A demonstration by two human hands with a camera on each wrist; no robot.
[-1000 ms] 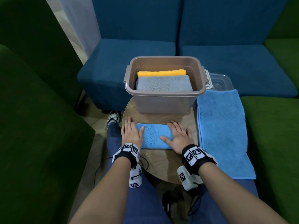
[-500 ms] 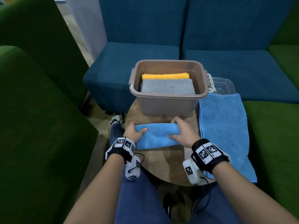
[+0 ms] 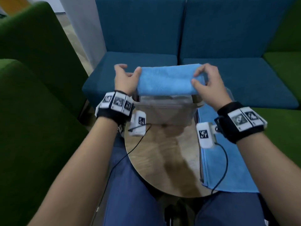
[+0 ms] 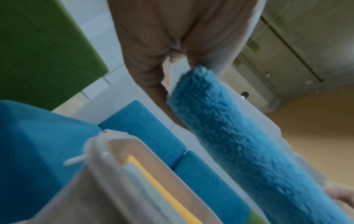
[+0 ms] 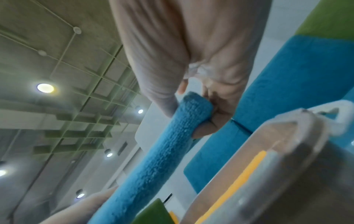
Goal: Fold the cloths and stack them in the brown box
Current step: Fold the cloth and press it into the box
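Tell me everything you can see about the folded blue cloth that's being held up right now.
The folded blue cloth is a light blue, fluffy, terry-like pad, folded into a thick, long rectangle. It is held level in the air above the brown box, not touching it. The left hand grips its left end, thumb on top; the right hand pinches its right end. The wrist views show its rounded folded edge and nubby pile, with orange and grey cloths already in the box below.

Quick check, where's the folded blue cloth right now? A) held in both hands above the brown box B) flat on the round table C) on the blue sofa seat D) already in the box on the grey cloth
A: the left hand and right hand each grip an end of the folded blue cloth, held in the air over the brown box, not yet set inside.
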